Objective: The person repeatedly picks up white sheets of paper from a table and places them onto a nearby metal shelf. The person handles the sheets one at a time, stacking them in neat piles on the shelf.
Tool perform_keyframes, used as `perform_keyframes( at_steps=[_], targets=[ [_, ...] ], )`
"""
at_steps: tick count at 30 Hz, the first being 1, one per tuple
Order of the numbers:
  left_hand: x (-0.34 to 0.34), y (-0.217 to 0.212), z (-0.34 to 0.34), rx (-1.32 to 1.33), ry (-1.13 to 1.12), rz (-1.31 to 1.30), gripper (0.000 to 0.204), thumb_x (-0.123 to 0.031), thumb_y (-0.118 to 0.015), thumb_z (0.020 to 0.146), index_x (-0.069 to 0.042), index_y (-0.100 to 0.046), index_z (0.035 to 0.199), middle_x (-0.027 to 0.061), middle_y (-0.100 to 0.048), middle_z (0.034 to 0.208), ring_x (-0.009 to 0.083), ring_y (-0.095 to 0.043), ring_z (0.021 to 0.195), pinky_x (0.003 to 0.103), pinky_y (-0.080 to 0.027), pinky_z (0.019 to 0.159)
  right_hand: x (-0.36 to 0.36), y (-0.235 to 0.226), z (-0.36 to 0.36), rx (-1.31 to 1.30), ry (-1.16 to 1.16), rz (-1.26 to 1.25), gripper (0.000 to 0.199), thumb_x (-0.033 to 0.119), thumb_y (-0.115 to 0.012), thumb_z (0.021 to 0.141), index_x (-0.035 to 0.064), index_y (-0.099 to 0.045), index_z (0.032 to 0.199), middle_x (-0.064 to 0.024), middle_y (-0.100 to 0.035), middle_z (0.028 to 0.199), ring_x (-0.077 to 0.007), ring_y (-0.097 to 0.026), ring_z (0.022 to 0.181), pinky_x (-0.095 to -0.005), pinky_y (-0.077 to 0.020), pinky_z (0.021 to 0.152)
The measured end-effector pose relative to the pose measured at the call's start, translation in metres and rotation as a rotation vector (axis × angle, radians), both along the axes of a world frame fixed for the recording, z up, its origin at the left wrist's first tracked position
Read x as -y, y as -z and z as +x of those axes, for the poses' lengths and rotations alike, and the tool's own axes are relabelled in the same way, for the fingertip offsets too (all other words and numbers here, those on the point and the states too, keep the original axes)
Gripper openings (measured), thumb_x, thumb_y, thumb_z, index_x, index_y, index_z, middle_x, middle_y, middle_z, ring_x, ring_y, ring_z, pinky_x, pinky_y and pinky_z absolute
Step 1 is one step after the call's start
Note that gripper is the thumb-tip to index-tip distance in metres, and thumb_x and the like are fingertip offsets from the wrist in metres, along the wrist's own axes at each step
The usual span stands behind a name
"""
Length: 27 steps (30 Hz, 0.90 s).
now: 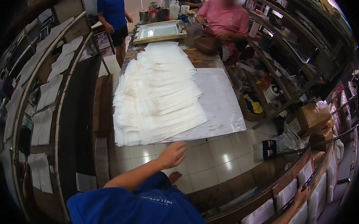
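Note:
My left hand (172, 154) hangs in front of the table's near edge, fingers loosely bent and apart, holding nothing. Beyond it, a large fanned pile of thin, whitish translucent sheets or bags (158, 95) covers much of the table; I cannot tell which they are. A white board or sheet (221, 106) lies under the pile and shows along its right side. Off to the lower right, my right hand (301, 195) is closed around the metal edge of a rack (319, 170), over several white flat stacks (286, 193) standing in it.
A framed screen (160, 31) lies at the table's far end, with paint cans (153, 15) behind it. Racks with white sheets (49, 91) line the left. A person in pink (227, 20) sits far right; another in blue (113, 12) stands far left. A cardboard box (310, 118) sits right.

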State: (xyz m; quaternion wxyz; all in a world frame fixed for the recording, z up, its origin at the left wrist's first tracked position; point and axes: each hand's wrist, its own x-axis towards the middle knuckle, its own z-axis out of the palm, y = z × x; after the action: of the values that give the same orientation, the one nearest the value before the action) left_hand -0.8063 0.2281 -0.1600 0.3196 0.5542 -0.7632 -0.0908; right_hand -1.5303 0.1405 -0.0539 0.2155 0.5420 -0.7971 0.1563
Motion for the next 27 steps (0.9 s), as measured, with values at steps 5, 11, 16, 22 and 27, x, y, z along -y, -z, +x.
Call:
perform_keyframes(
  at_steps=[5, 11, 16, 22, 27],
  targets=[
    [-0.046, 0.008, -0.006, -0.157, 0.015, 0.117, 0.026, -0.01, -0.061, 0.083, -0.002, -0.059, 0.108, 0.0165, -0.056, 0.116, 0.0336, -0.052, 0.112, 0.043, -0.043, 0.094, 0.0, -0.001, -0.004, -0.039, -0.015, 0.016, 0.026, 0.02, -0.059, 0.086, 0.0003, -0.06, 0.102, -0.0208, -0.055, 0.116, -0.0382, -0.057, 0.099, -0.0438, -0.0448, 0.087],
    [-0.06, -0.02, 0.019, -0.295, -0.432, -0.023, 0.024, -0.01, -0.062, 0.082, -0.002, -0.058, 0.105, 0.0169, -0.058, 0.108, 0.0336, -0.054, 0.103, 0.04, -0.045, 0.088, -0.001, -0.016, 0.019, 0.061, 0.056, 0.15, 0.033, 0.023, -0.06, 0.085, -0.0001, -0.059, 0.109, -0.0238, -0.052, 0.122, -0.04, -0.049, 0.113, -0.0442, -0.0394, 0.098],
    [-0.017, -0.054, 0.073, -0.304, -0.809, -0.093, 0.054, -0.021, -0.063, 0.082, 0.005, -0.045, 0.126, 0.0262, -0.047, 0.126, 0.0407, -0.044, 0.118, 0.044, -0.036, 0.101, -0.001, -0.01, 0.002, -0.009, 0.076, 0.106, 0.035, 0.023, -0.06, 0.084, -0.0004, -0.059, 0.11, -0.0235, -0.052, 0.123, -0.0397, -0.049, 0.114, -0.0444, -0.0399, 0.098],
    [0.003, -0.028, 0.11, -0.415, -1.017, 0.262, 0.095, -0.038, -0.068, 0.074, 0.013, -0.021, 0.14, 0.0345, -0.032, 0.139, 0.0458, -0.032, 0.129, 0.046, -0.027, 0.11, 0.0, -0.017, 0.023, 0.003, 0.084, 0.148, 0.038, 0.024, -0.063, 0.083, -0.0007, -0.058, 0.112, -0.0237, -0.052, 0.123, -0.04, -0.048, 0.116, -0.0451, -0.0392, 0.099],
    [0.013, -0.029, 0.108, -0.321, -1.09, 0.348, 0.099, -0.039, -0.07, 0.073, 0.012, -0.019, 0.141, 0.0351, -0.029, 0.14, 0.0468, -0.03, 0.13, 0.048, -0.026, 0.11, -0.003, -0.018, 0.024, -0.016, 0.108, 0.138, 0.038, 0.024, -0.063, 0.083, 0.0002, -0.058, 0.113, -0.0237, -0.052, 0.123, -0.0404, -0.048, 0.116, -0.0457, -0.0381, 0.1]
  ],
)
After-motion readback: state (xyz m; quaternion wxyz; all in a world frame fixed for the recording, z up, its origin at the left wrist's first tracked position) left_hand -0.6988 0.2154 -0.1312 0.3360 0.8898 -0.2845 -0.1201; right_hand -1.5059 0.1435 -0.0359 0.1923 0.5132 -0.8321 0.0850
